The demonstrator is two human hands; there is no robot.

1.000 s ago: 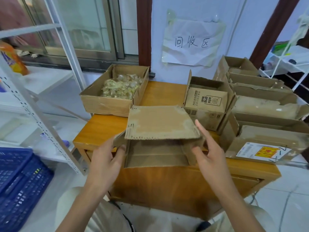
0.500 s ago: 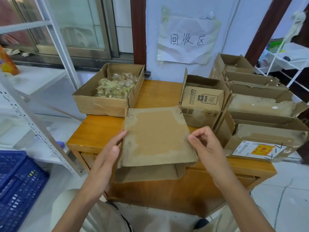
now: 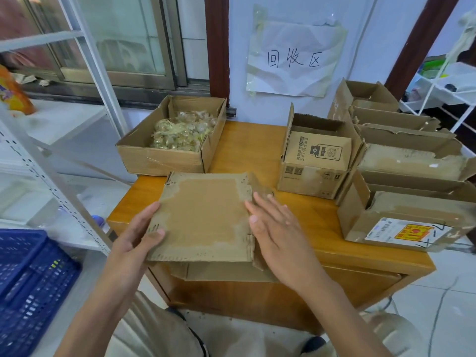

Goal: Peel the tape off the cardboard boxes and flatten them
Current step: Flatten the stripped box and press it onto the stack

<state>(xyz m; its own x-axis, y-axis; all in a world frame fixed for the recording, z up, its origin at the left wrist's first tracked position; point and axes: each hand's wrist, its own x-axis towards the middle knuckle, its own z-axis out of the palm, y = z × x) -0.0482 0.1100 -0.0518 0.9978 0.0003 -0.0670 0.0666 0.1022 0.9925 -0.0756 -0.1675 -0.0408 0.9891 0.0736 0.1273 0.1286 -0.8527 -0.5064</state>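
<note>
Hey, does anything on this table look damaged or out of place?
The boxes at the right have ragged, torn edges. The flattened box under both hands overhangs the table's front edge, its surface scuffed pale.

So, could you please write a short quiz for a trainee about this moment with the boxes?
1. True or false: the flattened box lies on the wooden table, its near edge past the table's front.
2. Which hand holds the flattened box with its thumb on top? A) left hand B) right hand
3. Fill the gap: the open box at the table's back left holds crumpled ____.

Key: 1 true. 2 A; the right hand lies flat, fingers straight, on the right edge. 3 tape.
</note>
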